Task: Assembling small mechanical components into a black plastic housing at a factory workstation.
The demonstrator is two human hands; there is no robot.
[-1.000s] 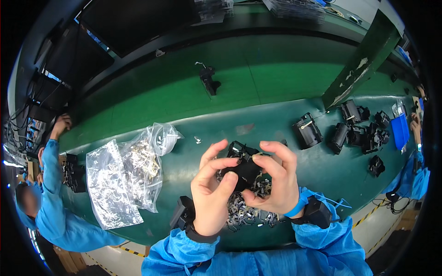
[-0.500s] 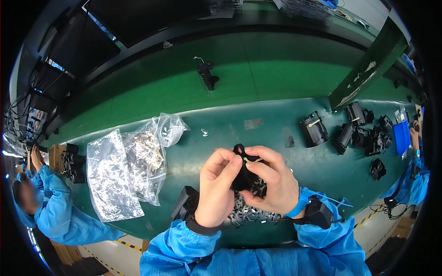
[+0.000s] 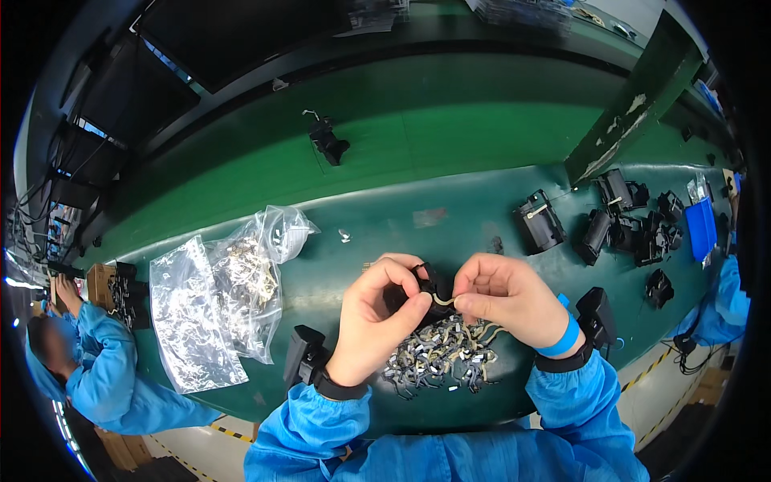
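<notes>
My left hand (image 3: 376,315) is closed on a black plastic part (image 3: 425,278), mostly hidden behind the fingers. A short beige cable (image 3: 443,302) runs from that part to my right hand (image 3: 514,304), whose thumb and fingertips pinch it. Just below both hands lies a pile of short cables (image 3: 442,353), dark and beige with small white connectors. Where the cable meets the black part is covered by my left fingertips.
Clear plastic bags (image 3: 197,317) of small parts lie at the left. Black plastic housings (image 3: 594,233) and a blue bin (image 3: 700,231) stand at the right. Another black part (image 3: 327,143) sits toward the back. A person (image 3: 104,353) works at the far left, beside a cardboard box (image 3: 100,283).
My right hand has moved right, away from the black part, and now pinches the beige cable. My left hand still holds the part. More of the cable pile shows.
</notes>
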